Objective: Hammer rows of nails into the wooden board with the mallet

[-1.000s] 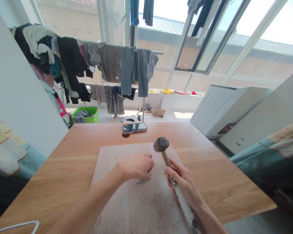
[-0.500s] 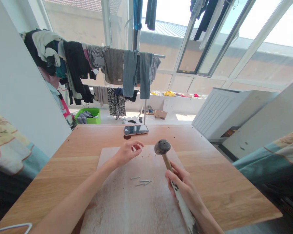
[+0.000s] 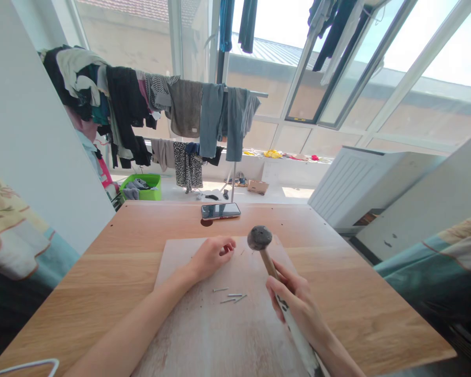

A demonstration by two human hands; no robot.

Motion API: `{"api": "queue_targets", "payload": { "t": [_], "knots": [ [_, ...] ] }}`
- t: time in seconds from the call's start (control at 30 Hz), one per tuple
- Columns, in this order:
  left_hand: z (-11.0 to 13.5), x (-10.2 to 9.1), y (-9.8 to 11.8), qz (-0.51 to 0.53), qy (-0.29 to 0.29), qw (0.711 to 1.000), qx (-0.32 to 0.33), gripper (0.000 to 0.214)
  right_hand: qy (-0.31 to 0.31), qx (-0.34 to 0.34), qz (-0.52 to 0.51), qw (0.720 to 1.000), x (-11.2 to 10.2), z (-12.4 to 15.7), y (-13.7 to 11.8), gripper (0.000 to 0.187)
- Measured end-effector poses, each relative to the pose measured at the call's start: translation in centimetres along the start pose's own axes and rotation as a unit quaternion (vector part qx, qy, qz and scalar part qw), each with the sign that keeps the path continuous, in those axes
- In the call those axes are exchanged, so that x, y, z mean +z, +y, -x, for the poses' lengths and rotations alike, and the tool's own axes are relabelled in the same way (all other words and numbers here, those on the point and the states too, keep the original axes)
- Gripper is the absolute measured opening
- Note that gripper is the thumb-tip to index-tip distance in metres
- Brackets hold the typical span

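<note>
My right hand [image 3: 292, 293] is wrapped round the pale, worn handle of a mallet [image 3: 260, 239], whose dark rounded head points up and away from me over the board. At the far part of the pale wooden board [image 3: 204, 335], my left hand [image 3: 215, 255] rests with its fingers curled and the tips close together; whatever is between them cannot be made out. Several loose nails [image 3: 234, 295] lie on the board nearer to me. A thin small nail [image 3: 242, 252] shows just right of my left fingertips.
The board lies on a wooden table [image 3: 113, 267]. A phone [image 3: 220, 211] lies near the far edge, beside a dark round hole [image 3: 206, 222]. A white cable [image 3: 43, 362] is at the lower left. Beyond stand a laundry rack [image 3: 259, 94] and a green basket [image 3: 155, 183].
My left hand has moved slightly right and lower onto the board, and its fingers have curled closer together. The right hand still holds the mallet in nearly the same place.
</note>
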State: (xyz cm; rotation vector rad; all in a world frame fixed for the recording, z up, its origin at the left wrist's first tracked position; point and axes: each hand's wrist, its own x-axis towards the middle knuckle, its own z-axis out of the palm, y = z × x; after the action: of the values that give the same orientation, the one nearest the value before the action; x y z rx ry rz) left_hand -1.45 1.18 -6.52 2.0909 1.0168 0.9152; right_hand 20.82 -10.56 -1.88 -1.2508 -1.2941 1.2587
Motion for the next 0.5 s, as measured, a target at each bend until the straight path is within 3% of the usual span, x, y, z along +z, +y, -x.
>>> {"api": "queue_targets", "payload": {
  "t": [0.2, 0.33, 0.5],
  "knots": [
    [0.0, 0.1, 0.0, 0.014, 0.003, 1.0, -0.014, 0.016, -0.014, 0.003, -0.021, 1.0, 2.2, -0.8, -1.6, 0.044],
    [0.0, 0.0, 0.3, 0.011, 0.009, 1.0, -0.017, 0.016, -0.019, 0.008, -0.032, 0.999, 3.6, -0.8, -0.4, 0.058],
    [-0.2, 0.0, 0.1, 0.01, 0.02, 1.0, -0.001, 0.018, -0.055, 0.017, -0.034, 0.998, 3.6, -0.7, 0.4, 0.057]
  ]
}}
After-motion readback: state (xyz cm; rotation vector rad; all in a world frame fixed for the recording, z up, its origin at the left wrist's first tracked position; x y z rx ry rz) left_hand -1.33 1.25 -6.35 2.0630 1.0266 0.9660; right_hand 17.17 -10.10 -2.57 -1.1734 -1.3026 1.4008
